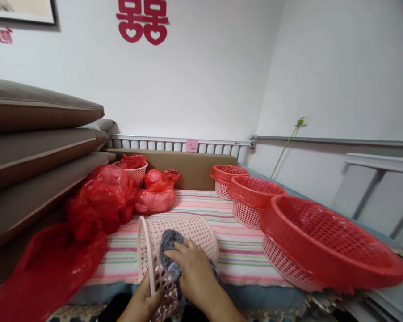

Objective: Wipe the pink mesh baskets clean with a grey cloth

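A pale pink plastic basket (196, 230) with a pattern of holes lies on its side in front of me, its open end facing left. My left hand (144, 298) grips the rim at the lower left, the thumb inside the opening. A fuzzy grey cloth (170, 243) is in my right hand (193, 270), pressed against the basket's outer wall. The fingers lie over the cloth, and part of it hangs below the hand.
Three pink baskets edged with red plastic bags (230, 171) (255, 185) (288, 241) stand in a row on the right. Red plastic bags (99, 197) lie left, by another basket (137, 173). Cushions (37, 138) are stacked on the left. A striped sheet (195, 199) lies beneath.
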Tool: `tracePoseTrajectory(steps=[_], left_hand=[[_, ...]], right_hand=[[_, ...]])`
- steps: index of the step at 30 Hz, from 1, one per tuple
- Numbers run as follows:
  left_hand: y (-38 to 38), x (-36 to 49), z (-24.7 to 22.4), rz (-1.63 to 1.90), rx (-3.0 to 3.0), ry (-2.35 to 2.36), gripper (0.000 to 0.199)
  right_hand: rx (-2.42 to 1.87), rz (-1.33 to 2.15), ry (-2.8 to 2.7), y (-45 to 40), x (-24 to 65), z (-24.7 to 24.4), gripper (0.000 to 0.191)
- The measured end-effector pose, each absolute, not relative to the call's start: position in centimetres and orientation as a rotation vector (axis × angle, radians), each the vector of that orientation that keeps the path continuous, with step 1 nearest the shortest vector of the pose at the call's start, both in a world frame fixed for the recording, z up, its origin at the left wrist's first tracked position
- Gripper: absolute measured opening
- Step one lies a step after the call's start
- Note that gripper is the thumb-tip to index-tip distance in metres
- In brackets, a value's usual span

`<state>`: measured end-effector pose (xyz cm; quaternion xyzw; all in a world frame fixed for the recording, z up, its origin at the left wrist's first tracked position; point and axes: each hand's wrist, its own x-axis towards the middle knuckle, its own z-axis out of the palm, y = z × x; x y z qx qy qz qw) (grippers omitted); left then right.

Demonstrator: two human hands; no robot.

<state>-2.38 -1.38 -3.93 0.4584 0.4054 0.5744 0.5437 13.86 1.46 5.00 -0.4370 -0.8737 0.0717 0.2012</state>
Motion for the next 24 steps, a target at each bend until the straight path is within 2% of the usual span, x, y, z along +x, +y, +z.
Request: tracePoseTrajectory(steps=[4, 11, 19, 24], left_hand=[[-1.4, -2.2, -4.2, 1.326, 1.104, 0.902, 0.088], [-1.5, -1.8, -4.2, 1.342, 1.047, 0.873, 0.096], [-2.2, -1.7, -3.1, 1.311, 1.174, 0.867, 0.081], [-2.9, -1.4, -1.1, 1.236, 1.214, 0.864, 0.077]], right_hand=[[-1.498, 0.130, -2.268, 4.5, 18.2, 3.1, 0.070], [-1.793, 0.048, -2.035, 7.9, 22.6, 1.5, 0.065], [-1.779, -0.066, -2.227, 8.5, 21.8, 2.8, 0.076], [-1.698, -0.088, -2.292, 8.9, 20.5, 3.8, 0.070]])
